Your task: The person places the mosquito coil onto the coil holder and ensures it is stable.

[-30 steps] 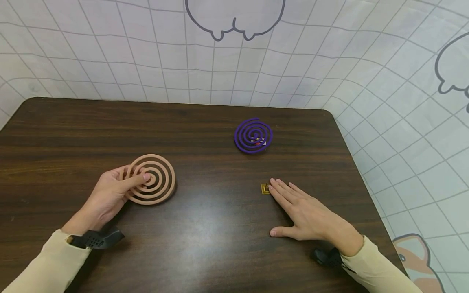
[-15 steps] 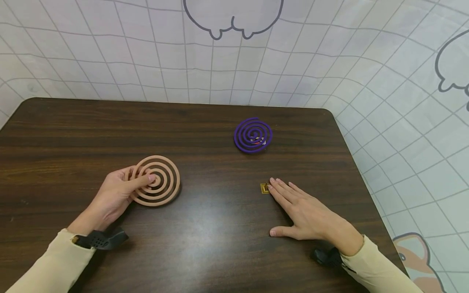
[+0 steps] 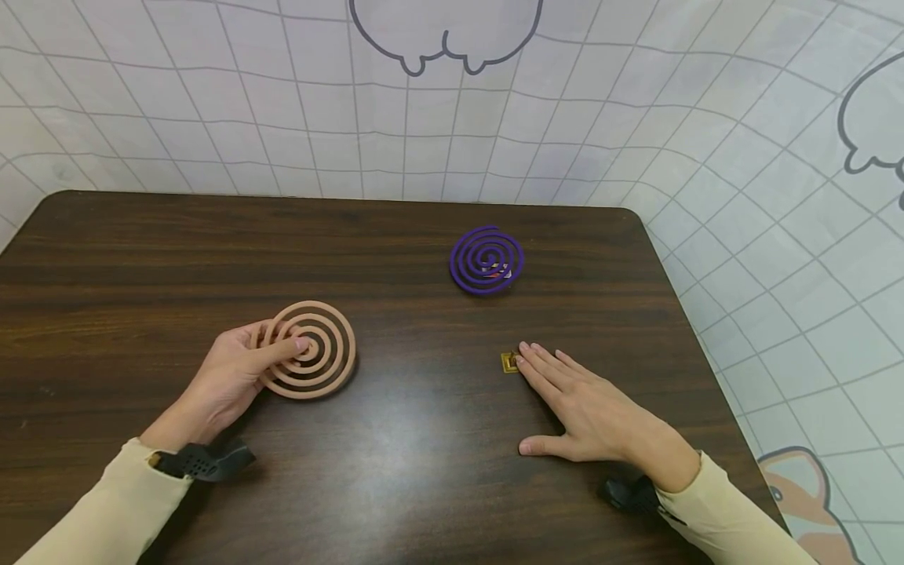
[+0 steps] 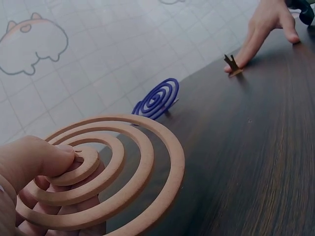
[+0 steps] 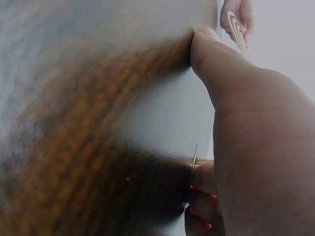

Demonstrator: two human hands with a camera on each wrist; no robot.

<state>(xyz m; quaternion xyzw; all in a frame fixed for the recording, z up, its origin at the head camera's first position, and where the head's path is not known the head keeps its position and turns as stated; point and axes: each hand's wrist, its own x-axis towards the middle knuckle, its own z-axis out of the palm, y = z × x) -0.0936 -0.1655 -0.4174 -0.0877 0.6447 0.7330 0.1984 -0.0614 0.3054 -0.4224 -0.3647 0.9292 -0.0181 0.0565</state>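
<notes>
**Q:** Which parts are concealed?

**A:** The inner left of the tan coil point(image 4: 146, 160) is covered by the thumb of the left hand point(image 3: 229, 367), in which it is gripped, the fingers being glimpsed below through the gaps. Its lower rim is cut off in the left wrist view. The right edge of the gold stand point(image 3: 509, 362) is overlapped by fingertips of the right hand point(image 3: 582, 404). Through the purple coil point(image 3: 487, 260), a printed patch point(image 3: 504, 273) is shown, too small to be read. The right wrist view is largely blurred.

**Q:** How are the edges and open room disposed?

**A:** The tan coil is held above the left half of the table point(image 3: 395, 471), with a broad stretch of wood grain between it and the stand. The table's far edge is bordered by a gridded cloth point(image 3: 395, 118), close behind the purple coil.

**Q:** And the surroundings?

**A:** The right hand is laid flat, thumb spread, nothing being grasped; the stand's right side is blocked by it. A dark device point(image 3: 205, 461) is worn at the left wrist.
</notes>
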